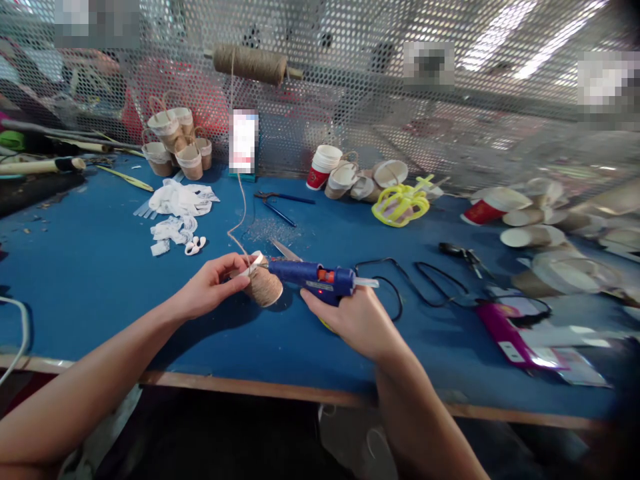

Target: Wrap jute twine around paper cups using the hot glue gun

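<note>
A paper cup (266, 288) wrapped in brown twine lies tilted on its side in my left hand (213, 287), whose fingers are closed on its white rim end. From the cup a strand of twine (244, 207) runs up to a spool (250, 65) hanging at the mesh. My right hand (357, 317) is wrapped round the handle of a blue glue gun (313, 275). Its nozzle points left and meets the cup near the rim; whether it touches cannot be made out. A clear glue stick (367, 283) sticks out of its back. Scissors (286, 251) lie partly hidden behind the gun.
Finished twine-covered cups (189, 162) are stacked at the back left, near white lace pieces (183, 199). Pliers (285, 198) lie mid-table. White-and-red paper cups (324, 167) and a yellow woven piece (400, 203) stand behind. A black cord (395, 263) and purple box (510, 333) occupy the right.
</note>
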Tool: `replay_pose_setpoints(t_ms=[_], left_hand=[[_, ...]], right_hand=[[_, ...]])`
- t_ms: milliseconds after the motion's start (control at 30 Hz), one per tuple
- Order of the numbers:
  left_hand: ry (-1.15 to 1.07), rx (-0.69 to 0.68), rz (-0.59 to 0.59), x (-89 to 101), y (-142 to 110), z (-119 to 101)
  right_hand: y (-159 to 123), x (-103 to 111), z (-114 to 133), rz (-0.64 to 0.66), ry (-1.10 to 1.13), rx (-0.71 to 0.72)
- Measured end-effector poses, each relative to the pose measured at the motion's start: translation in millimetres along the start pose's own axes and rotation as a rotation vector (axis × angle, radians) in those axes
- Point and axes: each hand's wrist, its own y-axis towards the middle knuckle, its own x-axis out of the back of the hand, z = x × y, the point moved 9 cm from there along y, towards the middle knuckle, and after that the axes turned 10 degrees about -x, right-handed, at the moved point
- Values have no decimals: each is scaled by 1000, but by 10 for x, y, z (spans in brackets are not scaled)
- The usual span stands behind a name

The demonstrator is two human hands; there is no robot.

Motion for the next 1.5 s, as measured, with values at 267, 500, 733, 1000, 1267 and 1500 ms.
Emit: replay_pose_setpoints(t_ms=[267,500,733,1000,1267,1500], left_hand=[[-12,-9,13,-18,2,-4],[-12,-18,10,-15,3,-3],[-55,-48,19,-27,10,-10],[-33,-63,19,-25,16,-45],[0,-74,54,-34,17,-75],[22,-74,73,-51,5,-93]], right_hand=[[-1,-12,11,28,16,-9],[27,8,3,8,50,10],[96,0,-136,-18,51,-41],[78,11,-101,-20,40,-22],[68,4,-102,11,58,-29],[113,18,-170,-12,56,-104]])
